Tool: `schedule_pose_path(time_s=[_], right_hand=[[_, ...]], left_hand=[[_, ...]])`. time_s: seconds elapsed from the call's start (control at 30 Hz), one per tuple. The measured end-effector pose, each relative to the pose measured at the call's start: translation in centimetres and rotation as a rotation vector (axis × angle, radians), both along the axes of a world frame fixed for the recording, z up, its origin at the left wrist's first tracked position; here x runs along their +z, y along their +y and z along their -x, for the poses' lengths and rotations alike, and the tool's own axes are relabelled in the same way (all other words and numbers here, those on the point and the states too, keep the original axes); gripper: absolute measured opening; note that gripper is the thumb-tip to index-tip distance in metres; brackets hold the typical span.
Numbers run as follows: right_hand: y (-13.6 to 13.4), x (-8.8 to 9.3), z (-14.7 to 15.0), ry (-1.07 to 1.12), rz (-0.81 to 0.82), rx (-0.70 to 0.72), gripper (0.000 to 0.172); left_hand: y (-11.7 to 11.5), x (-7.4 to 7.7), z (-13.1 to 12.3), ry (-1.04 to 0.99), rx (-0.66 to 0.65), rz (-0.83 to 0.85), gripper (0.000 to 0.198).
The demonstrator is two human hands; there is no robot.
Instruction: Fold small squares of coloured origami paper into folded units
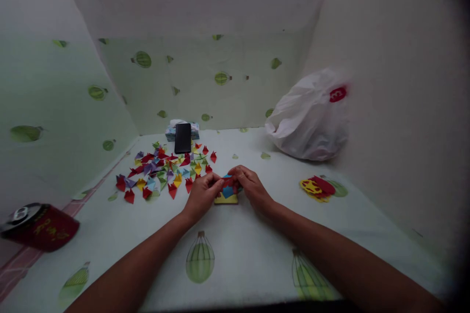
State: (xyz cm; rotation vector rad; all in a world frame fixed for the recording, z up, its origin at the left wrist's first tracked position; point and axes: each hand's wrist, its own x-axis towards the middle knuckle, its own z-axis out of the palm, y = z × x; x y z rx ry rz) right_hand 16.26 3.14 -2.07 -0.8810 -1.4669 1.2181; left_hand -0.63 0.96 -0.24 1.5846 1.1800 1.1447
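Observation:
Over a small yellow pad or stack of paper (226, 200), my two hands meet in the middle of the table. My left hand (201, 194) pinches the left edge of a small piece of red paper (228, 182) between thumb and fingers. On its other side my right hand (254, 190) is closed, thumb and fingers at the paper's right edge. Blue paper (228, 192) shows just below the red; whether it belongs to the same piece I cannot tell. To the left lies a loose spread of small folded paper pieces (177, 180) in red, yellow, purple, green and blue.
A black phone (182, 138) leans on a tissue box (169, 133) at the back. A white plastic bag (312, 120) stands back right, with red and yellow cut-outs (316, 188) before it. A dark red can (44, 227) is at the left. Patterned panels (198, 58) enclose the table.

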Motion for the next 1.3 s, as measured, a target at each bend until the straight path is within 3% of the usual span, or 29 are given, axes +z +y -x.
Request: schedule_pose_path(time_s=[0.27, 0.53, 0.67, 0.93, 1.3], right_hand=[[-0.5, 0.1, 0.1, -0.079, 0.002, 0.040, 0.039], [0.1, 0.0, 0.1, 0.110, 0.120, 0.023, 0.045], [-0.6, 0.3, 0.6, 0.173, 0.140, 0.077, 0.033], [-1.2, 0.9, 0.6, 0.213, 0.141, 0.045, 0.019], [-1.4, 1.5, 0.4, 0.186, 0.162, 0.033, 0.015]], left_hand=[[-0.1, 0.0, 0.1, 0.029, -0.047, 0.023, 0.026], [0.0, 0.3, 0.1, -0.079, 0.031, 0.059, 0.026], [-0.4, 0.5, -0.2, -0.136, 0.057, 0.070, 0.027], [-0.4, 0.3, -0.4, -0.234, 0.007, 0.152, 0.026], [-0.4, 0.2, -0.4, -0.279, -0.045, 0.299, 0.026]])
